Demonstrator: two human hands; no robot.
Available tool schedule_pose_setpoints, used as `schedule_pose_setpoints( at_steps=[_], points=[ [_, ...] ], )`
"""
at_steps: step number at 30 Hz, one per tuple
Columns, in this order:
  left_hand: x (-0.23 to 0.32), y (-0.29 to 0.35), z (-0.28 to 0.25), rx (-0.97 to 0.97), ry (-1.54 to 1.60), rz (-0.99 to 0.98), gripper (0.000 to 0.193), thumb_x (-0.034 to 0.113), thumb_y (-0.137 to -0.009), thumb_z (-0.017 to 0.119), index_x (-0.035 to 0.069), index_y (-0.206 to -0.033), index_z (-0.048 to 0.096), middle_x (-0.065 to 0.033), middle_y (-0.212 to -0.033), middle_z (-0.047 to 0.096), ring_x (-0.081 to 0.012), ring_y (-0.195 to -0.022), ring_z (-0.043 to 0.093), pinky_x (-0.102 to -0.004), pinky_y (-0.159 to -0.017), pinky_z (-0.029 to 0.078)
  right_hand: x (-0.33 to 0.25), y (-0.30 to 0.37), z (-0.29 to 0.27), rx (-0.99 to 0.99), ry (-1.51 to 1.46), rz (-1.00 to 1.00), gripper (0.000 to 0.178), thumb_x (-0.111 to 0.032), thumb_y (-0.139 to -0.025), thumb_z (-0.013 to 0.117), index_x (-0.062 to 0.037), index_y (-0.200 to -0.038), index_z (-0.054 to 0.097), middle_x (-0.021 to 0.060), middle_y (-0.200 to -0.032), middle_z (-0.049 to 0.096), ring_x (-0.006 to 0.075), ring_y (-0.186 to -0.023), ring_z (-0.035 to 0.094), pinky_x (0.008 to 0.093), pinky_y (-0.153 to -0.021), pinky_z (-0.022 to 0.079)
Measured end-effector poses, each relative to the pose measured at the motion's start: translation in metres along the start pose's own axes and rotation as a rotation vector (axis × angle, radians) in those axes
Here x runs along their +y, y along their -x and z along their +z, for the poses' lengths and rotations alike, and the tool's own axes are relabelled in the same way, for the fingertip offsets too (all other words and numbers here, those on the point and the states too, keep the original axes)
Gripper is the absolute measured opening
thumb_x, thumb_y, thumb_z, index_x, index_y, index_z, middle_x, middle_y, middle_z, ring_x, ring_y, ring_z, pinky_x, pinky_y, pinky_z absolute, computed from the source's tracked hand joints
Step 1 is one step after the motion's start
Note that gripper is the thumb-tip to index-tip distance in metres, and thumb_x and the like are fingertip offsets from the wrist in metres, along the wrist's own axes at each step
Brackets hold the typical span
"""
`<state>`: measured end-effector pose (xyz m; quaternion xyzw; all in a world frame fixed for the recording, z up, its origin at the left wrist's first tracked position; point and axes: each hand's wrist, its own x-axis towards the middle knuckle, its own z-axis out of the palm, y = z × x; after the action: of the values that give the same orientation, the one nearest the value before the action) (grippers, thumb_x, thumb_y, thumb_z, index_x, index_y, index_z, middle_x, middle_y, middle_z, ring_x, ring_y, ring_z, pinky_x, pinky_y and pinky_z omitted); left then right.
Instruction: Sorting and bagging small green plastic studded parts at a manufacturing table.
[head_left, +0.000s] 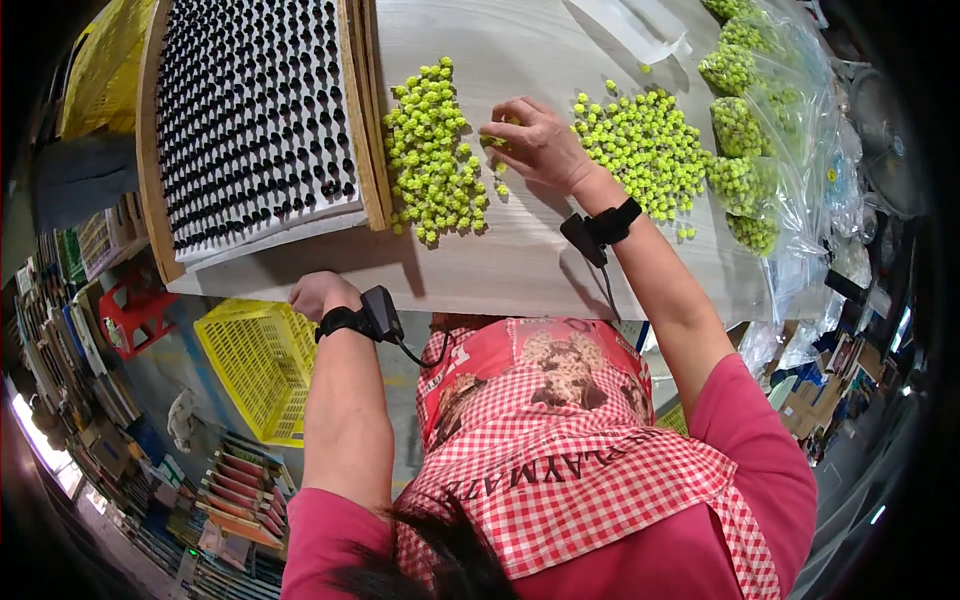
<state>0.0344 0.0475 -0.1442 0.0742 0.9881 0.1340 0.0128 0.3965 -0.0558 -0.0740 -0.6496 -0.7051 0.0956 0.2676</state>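
My right hand [540, 145] is over the tabletop between two heaps of small yellow-green, flower-like pieces. Its fingers curl together, and a bit of yellow-green shows at the fingertips. On one side lies the left heap [436, 155], beside the tray; on the other, the right heap [645, 150] spreads out loosely. A few stray pieces [501, 188] rest below my fingers. My left hand [325, 293] is curled at the table's near edge, below a wood-framed tray [375, 110]. What those folded fingers may hold is hidden. Rows of black pegs [260, 100] fill the tray's white bed.
Clear plastic bags [745, 130] of the same pieces line the table's right side. A white translucent sheet [635, 30] lies at the far edge. Below the table on the left are a yellow crate [262, 370] and a red stool [135, 315]. Cables hang from both wristbands.
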Motion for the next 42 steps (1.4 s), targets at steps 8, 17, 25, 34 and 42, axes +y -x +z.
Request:
schedule_pose_setpoints(
  at_steps=[8, 17, 25, 34, 42],
  points=[
    [-0.005, -0.014, 0.015, 0.123, -0.012, 0.013, 0.045, 0.029, -0.098, 0.037, -0.005, -0.104, 0.065, -0.0235, -0.1, 0.071, -0.0404, -0.093, 0.068, -0.0513, -0.085, 0.053, 0.019, 0.039, -0.033, 0.123, 0.148, 0.231, 0.022, -0.017, -0.084, 0.071, -0.0084, -0.103, 0.067, 0.01, -0.107, 0.061, 0.0286, -0.099, 0.06, 0.0391, -0.084, 0.052],
    [-0.015, -0.044, 0.045, 0.197, 0.017, -0.011, 0.041, 0.026, -0.096, 0.04, -0.004, -0.106, 0.065, -0.0228, -0.102, 0.07, -0.0389, -0.096, 0.067, -0.0498, -0.088, 0.051, -0.052, 0.023, -0.007, -0.126, 0.004, -0.088, 0.05, -0.025, -0.092, 0.062, -0.0203, -0.14, 0.05, 0.0084, -0.151, 0.039, 0.0292, -0.141, 0.035, 0.0444, -0.117, 0.029],
    [-0.004, -0.022, 0.013, 0.05, -0.023, 0.047, 0.042, 0.027, -0.096, 0.042, -0.005, -0.11, 0.063, -0.0231, -0.107, 0.069, -0.0393, -0.101, 0.066, -0.0493, -0.092, 0.049, -0.045, 0.055, -0.001, -0.247, 0.011, 0.006, 0.044, -0.032, -0.098, 0.054, -0.0229, -0.141, 0.049, 0.0069, -0.156, 0.034, 0.028, -0.146, 0.028, 0.0453, -0.12, 0.022],
    [-0.002, -0.021, 0.012, 0.063, 0.04, -0.024, 0.043, 0.029, -0.096, 0.041, -0.005, -0.11, 0.064, -0.0225, -0.106, 0.07, -0.0391, -0.1, 0.066, -0.0492, -0.092, 0.05, -0.019, 0.076, -0.018, -0.014, -0.491, 0.247, 0.057, 0.002, -0.087, 0.059, -0.0179, -0.14, 0.053, 0.0108, -0.144, 0.051, 0.0329, -0.138, 0.042, 0.0411, -0.115, 0.035],
    [0.0, -0.018, 0.011, 0.042, 0.046, -0.044, 0.044, 0.03, -0.096, 0.04, -0.004, -0.107, 0.066, -0.0218, -0.103, 0.071, -0.0389, -0.099, 0.067, -0.0489, -0.091, 0.05, -0.011, 0.08, -0.016, 0.092, -0.417, 0.281, 0.048, 0.006, -0.087, 0.06, -0.0126, -0.131, 0.061, 0.0102, -0.127, 0.064, 0.0303, -0.128, 0.053, 0.0391, -0.104, 0.047]
  ],
)
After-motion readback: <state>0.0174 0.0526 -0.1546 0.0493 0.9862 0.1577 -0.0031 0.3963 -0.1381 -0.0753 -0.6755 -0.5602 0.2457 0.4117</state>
